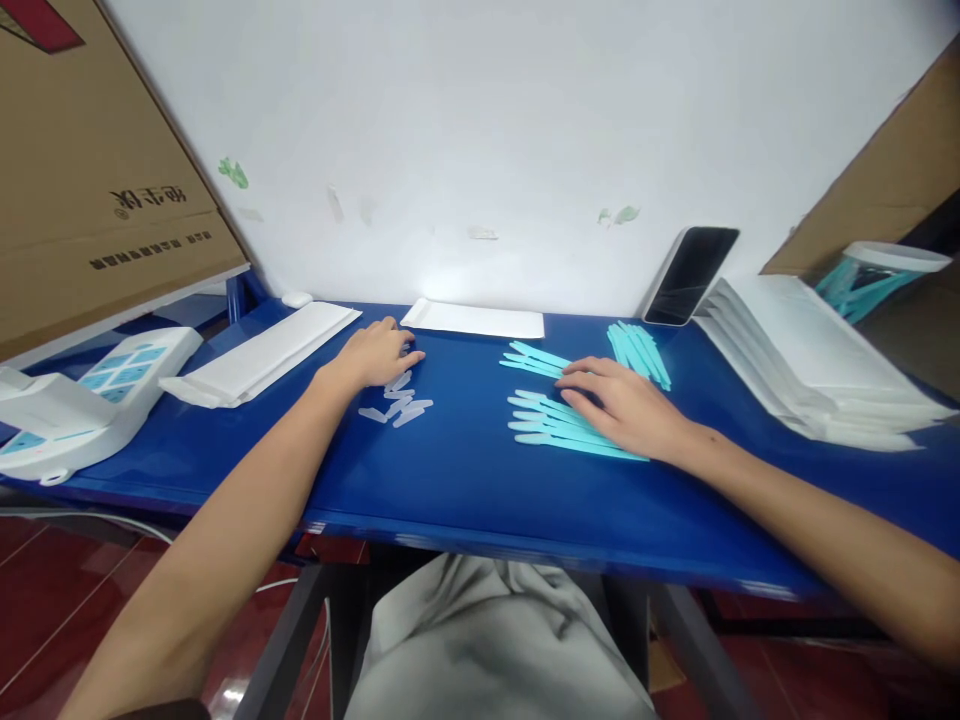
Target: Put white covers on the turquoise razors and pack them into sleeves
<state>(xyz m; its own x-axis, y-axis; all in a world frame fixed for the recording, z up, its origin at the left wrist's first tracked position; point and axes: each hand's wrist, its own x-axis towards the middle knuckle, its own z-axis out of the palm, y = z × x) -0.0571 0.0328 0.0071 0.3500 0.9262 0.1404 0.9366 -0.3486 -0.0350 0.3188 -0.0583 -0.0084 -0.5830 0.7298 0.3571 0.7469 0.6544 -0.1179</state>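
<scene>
My left hand [377, 351] is over the upper end of a loose pile of small translucent plastic caps [405, 405], thumb and forefinger apart. A cap shows partly under its fingers. My right hand [619, 400] rests on a fanned row of thin turquoise eyebrow razors [559, 430], their heads pointing left. Its fingers are stretched out and slightly bent, with the fingertips between that row and a smaller group of turquoise razors [536, 358] above it. The palm hides part of the handles. Beyond the right hand lies a heap of more razors [639, 352].
The blue table [465, 480] meets a white wall. White envelopes [270, 350] lie left, another packet [474, 319] at the back, and a thick stack [825, 350] right. A phone [691, 275] leans on the wall. A white device [112, 390] stands far left, a tub [870, 275] far right.
</scene>
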